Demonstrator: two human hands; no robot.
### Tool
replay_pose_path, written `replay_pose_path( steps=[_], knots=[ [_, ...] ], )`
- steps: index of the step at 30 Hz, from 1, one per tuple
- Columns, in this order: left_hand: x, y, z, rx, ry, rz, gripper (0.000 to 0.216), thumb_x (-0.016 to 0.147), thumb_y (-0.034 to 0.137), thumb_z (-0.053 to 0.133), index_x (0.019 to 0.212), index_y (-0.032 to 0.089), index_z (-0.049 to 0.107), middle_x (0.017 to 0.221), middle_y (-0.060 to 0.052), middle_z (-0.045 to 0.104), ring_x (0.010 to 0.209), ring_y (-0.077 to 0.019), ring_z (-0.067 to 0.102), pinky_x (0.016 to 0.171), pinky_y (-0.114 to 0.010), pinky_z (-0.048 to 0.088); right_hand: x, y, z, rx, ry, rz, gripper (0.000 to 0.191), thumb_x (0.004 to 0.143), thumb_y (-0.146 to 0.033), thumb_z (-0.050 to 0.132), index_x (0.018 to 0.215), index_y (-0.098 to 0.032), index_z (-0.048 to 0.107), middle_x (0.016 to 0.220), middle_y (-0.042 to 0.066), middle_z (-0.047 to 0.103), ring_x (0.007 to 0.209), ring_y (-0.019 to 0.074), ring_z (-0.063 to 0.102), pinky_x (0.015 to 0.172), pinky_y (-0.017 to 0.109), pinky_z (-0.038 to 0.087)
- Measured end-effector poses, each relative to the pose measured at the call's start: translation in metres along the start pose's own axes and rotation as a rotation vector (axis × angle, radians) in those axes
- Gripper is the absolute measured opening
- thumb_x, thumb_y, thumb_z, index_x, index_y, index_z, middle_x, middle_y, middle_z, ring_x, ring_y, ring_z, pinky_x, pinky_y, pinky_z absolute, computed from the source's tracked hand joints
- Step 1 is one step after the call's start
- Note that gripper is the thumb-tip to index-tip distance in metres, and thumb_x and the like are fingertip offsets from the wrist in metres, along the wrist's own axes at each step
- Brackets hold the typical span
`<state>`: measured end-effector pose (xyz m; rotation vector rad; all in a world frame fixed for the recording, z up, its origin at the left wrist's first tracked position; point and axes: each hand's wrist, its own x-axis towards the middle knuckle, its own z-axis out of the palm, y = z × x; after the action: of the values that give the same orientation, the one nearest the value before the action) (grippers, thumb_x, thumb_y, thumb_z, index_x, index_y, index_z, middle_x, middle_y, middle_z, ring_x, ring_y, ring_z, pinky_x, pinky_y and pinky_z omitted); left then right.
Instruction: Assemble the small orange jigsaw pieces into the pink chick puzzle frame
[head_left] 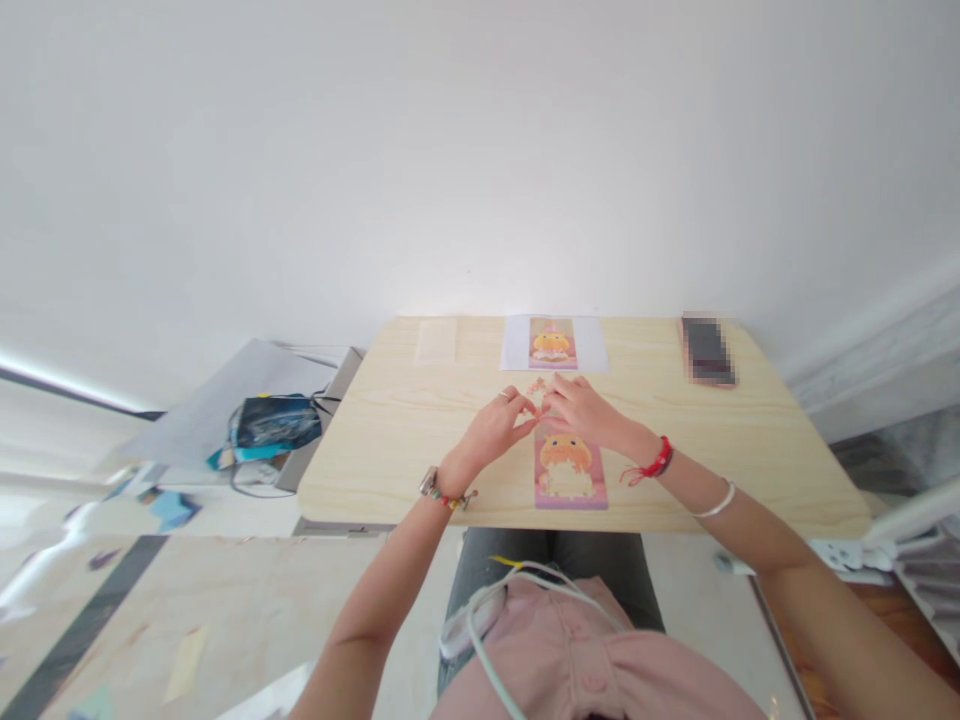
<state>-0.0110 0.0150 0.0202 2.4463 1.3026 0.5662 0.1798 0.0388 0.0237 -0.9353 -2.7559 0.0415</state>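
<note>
Your left hand and right hand meet at the fingertips over the puzzle's far edge. The left has its thumb and fingers drawn into a loose pinch; the right is half curled, its fingertips close against the left's. Something small and pinkish shows where they meet, but it is too blurred for you to count on it being a piece, so whether either hand has hold of anything cannot be told.

Just below them, the jigsaw puzzle lies flat on the worktop. You have its purple near border, its visible sides and much of the orange figure in place. A pale, jagged-edged gap takes up the near middle, so judging by that, the outside is largely done and the figure's lower part is left to fill. Your right hand covers some of the far edge, so you can't check that stretch here. A few loose pieces lie just beyond your fingertips.

Farther out, a printed picture of a similar orange figure lies on a white sheet at the worktop's far side, giving you the whole design. To its left is a pale, flat sheet; well apart at the far right lies a phone.
</note>
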Motion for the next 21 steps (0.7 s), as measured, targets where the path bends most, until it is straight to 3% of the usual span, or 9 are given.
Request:
replay_pose_path(
  steps=[5, 10, 21],
  knots=[
    [-0.023, 0.031, 0.030, -0.028, -0.092, -0.030, 0.013, 0.081, 0.026, 0.048, 0.087, 0.017, 0.054, 0.087, -0.004, 0.050, 0.077, -0.0135, 0.053, 0.071, -0.026, 0.046, -0.052, -0.023, 0.007, -0.042, -0.053, 0.014, 0.024, 0.087, -0.030, 0.040, 0.090, -0.013, 0.057, 0.093, 0.011, 0.054, 0.091, 0.0213, 0.046, 0.076, 0.034, 0.030],
    [-0.031, 0.039, 0.055, 0.026, -0.139, -0.021, 0.013, 0.081, 0.026, 0.048, 0.087, 0.016, 0.053, 0.087, -0.005, 0.051, 0.073, -0.0134, 0.052, 0.067, -0.026, 0.047, -0.074, -0.034, 0.022, -0.077, -0.037, 0.094, 0.020, 0.086, -0.026, 0.042, 0.083, -0.014, 0.058, 0.089, 0.011, 0.055, 0.086, 0.0200, 0.047, 0.073, 0.033, 0.031],
    [-0.030, 0.046, 0.056, 0.101, -0.182, -0.057, 0.014, 0.083, 0.024, 0.043, 0.089, 0.016, 0.053, 0.090, -0.006, 0.051, 0.080, -0.0143, 0.052, 0.071, -0.026, 0.046, -0.079, -0.036, 0.032, -0.058, 0.064, 0.114, 0.017, 0.086, -0.023, 0.044, 0.082, -0.015, 0.058, 0.088, 0.009, 0.058, 0.086, 0.0180, 0.049, 0.073, 0.032, 0.032]
  ],
)
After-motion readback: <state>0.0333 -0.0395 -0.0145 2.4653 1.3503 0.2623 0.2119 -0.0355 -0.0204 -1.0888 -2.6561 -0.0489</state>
